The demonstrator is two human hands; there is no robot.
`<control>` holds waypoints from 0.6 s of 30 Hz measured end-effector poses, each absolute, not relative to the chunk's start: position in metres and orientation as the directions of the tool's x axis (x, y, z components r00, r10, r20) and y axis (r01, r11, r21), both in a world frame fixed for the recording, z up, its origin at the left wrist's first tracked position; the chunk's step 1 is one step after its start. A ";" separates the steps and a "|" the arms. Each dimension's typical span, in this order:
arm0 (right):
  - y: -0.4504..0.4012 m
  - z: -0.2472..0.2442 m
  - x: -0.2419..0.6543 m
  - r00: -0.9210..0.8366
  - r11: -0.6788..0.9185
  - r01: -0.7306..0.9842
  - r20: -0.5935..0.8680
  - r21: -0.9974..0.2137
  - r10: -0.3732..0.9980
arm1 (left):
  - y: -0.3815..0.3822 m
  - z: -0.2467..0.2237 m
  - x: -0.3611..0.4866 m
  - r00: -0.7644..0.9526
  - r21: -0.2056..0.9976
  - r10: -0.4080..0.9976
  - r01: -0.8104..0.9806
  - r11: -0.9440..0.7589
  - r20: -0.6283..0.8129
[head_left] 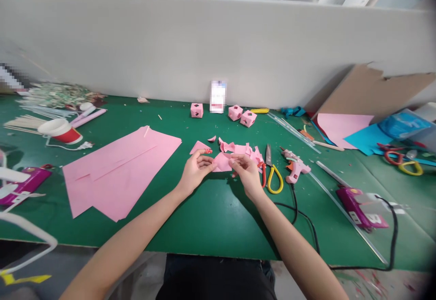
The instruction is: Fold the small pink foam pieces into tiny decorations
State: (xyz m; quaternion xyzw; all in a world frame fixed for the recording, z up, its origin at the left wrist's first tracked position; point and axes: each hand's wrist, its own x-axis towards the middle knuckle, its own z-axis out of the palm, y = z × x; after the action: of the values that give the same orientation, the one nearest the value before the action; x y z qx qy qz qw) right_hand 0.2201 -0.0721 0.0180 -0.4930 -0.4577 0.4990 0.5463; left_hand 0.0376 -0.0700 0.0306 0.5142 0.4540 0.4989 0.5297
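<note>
A small piece of pink paper (222, 163) is held up between my two hands, just above the green table. My left hand (196, 169) pinches its left edge between thumb and fingers. On the right edge, my right hand (245, 168) grips it the same way. Behind the hands lie pink paper scraps (242, 149) and a flat pink paper piece (199, 147). Scissors (272, 173) with one red and one yellow handle rest close to my right hand, and a pink glue gun (297, 167) lies to their right.
Large pink sheets (116, 182) cover the table's left. Pink paper cubes with holes (196, 110) stand at the back by a phone (218, 96). A paper cup (61, 131) lies tilted at left. A purple power strip (361, 209) and black cord (311, 227) lie at right.
</note>
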 end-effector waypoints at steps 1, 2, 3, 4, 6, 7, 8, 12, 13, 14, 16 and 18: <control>-0.071 0.018 0.221 0.085 0.021 -0.101 0.013 -0.995 0.996 | -0.070 0.031 0.037 0.081 0.998 0.996 -0.064 -0.028 0.033; -0.071 0.018 0.222 0.080 0.027 -0.100 0.019 -0.995 0.997 | -0.070 0.031 0.037 0.075 0.998 0.996 -0.061 -0.033 0.038; -0.070 0.018 0.223 0.066 0.034 -0.090 0.028 -0.995 0.997 | -0.069 0.032 0.037 0.069 0.998 0.996 -0.052 -0.043 0.047; -0.070 0.017 0.223 0.045 0.041 -0.074 0.038 -0.996 0.998 | -0.069 0.032 0.037 0.066 0.998 0.996 -0.040 -0.055 0.057; -0.071 0.016 0.222 0.005 0.075 -0.024 0.075 -0.997 0.997 | -0.069 0.033 0.036 0.060 0.997 0.995 -0.013 -0.072 0.073; -0.073 0.015 0.221 0.000 0.106 0.011 0.106 -0.994 0.994 | -0.069 0.033 0.036 0.058 0.997 0.995 -0.005 -0.075 0.076; -0.074 0.015 0.219 0.013 0.149 0.052 0.150 -0.987 0.989 | -0.069 0.034 0.036 0.057 0.997 0.996 -0.001 -0.072 0.072; -0.082 0.017 0.213 0.056 0.312 0.230 0.332 -0.922 0.942 | -0.072 0.033 0.038 0.109 1.000 0.994 -0.024 -0.018 0.021; -0.083 0.018 0.213 0.054 0.331 0.250 0.354 -0.910 0.934 | -0.073 0.032 0.039 0.133 1.000 0.991 -0.029 -0.003 0.007; -0.084 0.019 0.213 0.052 0.343 0.261 0.368 -0.903 0.928 | -0.074 0.031 0.040 0.153 1.000 0.988 -0.029 0.007 -0.003; -0.083 0.020 0.214 0.050 0.353 0.257 0.378 -0.899 0.925 | -0.075 0.029 0.041 0.175 1.000 0.984 -0.010 0.009 -0.007; -0.081 0.020 0.216 0.034 0.353 0.240 0.371 -0.904 0.928 | -0.075 0.027 0.041 0.192 1.000 0.981 0.026 -0.006 0.001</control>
State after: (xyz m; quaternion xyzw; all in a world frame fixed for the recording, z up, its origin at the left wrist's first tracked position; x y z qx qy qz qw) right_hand 0.2157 -0.0813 0.0203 -0.4723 -0.6184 0.3170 0.5423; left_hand 0.0415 -0.0754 0.0270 0.5532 0.4552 0.4439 0.5383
